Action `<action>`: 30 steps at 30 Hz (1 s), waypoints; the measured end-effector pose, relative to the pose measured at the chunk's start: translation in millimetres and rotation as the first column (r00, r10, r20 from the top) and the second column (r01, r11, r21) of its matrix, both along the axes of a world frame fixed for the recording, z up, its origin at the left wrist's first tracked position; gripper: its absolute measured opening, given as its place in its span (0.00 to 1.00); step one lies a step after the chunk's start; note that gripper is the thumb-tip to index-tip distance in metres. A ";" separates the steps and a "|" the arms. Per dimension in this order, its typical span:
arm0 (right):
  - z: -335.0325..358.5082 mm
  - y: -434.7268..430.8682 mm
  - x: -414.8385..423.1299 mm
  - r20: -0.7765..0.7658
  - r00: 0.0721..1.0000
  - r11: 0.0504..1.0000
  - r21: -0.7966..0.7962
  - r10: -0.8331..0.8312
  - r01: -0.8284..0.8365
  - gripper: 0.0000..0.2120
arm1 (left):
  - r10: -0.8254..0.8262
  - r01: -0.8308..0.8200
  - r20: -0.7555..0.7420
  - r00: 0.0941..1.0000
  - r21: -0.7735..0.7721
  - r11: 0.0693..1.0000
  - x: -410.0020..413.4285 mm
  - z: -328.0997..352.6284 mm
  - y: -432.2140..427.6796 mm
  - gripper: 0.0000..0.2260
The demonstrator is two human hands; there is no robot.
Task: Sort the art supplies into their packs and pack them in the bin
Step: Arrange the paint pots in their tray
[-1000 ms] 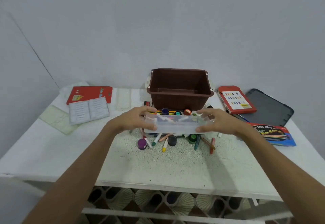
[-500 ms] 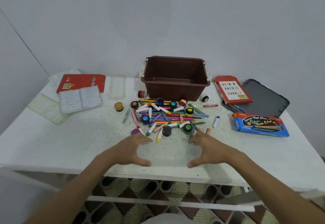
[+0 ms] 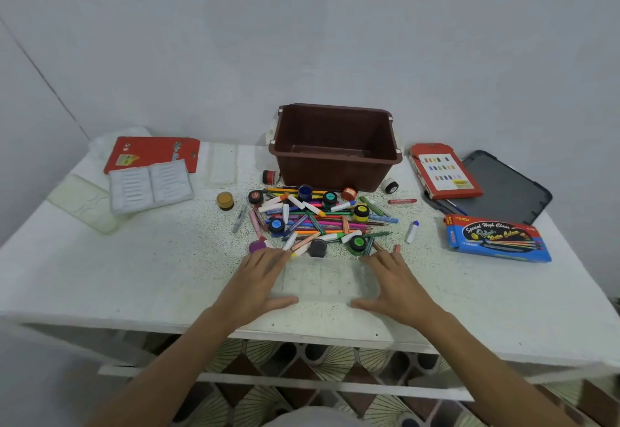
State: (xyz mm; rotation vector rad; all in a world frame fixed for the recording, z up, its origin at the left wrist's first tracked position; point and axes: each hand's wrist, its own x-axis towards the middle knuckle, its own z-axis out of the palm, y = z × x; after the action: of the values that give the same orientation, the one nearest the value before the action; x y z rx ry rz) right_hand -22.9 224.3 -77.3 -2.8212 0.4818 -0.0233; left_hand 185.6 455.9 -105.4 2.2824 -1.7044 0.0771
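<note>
The clear tray (image 3: 323, 280) has come down onto the table (image 3: 134, 275), well in front of the bin (image 3: 335, 173). The left hand (image 3: 258, 279) and right hand (image 3: 399, 282) hold its ends, fingers (image 3: 268, 258) spread. Loose supplies (image 3: 318, 222) lie before the empty bin, and nothing looks sorted yet.

Bare forearms (image 3: 174, 352), left hand (image 3: 256, 280) and right hand (image 3: 397, 280) — pale fabric (image 3: 312, 418) below.
</note>
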 end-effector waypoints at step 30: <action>-2.4 -11.3 59.7 0.156 0.948 0.952 0.178 -0.277 0.249 0.13 | 0.110 -0.110 -0.045 0.993 -0.010 0.994 -4.3 -13.5 -9.4 0.40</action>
State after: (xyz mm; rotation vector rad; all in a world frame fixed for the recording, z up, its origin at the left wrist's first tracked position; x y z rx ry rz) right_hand 36.8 213.0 -79.7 -2.5520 0.7785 -0.2783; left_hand 181.3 446.5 -119.0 2.3499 -1.5515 0.0594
